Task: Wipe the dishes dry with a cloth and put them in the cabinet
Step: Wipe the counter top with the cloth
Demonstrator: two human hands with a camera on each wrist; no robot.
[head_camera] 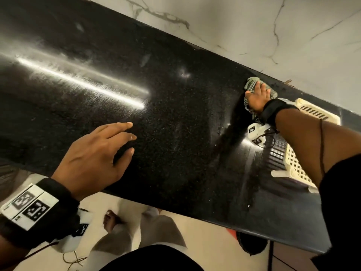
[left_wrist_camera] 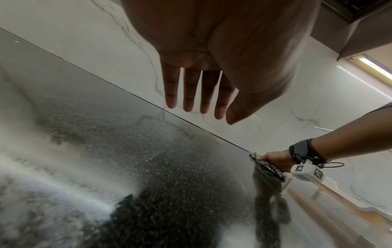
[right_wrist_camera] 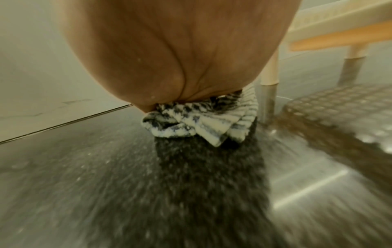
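A black-and-white checked cloth [head_camera: 251, 84] lies bunched on the black granite counter [head_camera: 175, 124], close to the wall. My right hand [head_camera: 257, 98] lies on top of it, fingers spread and fairly straight, pressing it onto the stone. In the right wrist view the palm [right_wrist_camera: 180, 58] covers the cloth [right_wrist_camera: 201, 122] and the fingers are hidden. My left hand [head_camera: 101, 153] hovers over the counter's near edge with straight, slightly spread fingers and holds nothing; the left wrist view shows the same hand [left_wrist_camera: 201, 83]. No dish or cabinet is in sight.
A cream plastic dish rack [head_camera: 312, 112] stands on short legs just right of my right hand, partly behind my forearm. The white marble wall [head_camera: 254, 26] runs along the counter's far edge. Below the near edge are the floor and a bare foot [head_camera: 111, 220].
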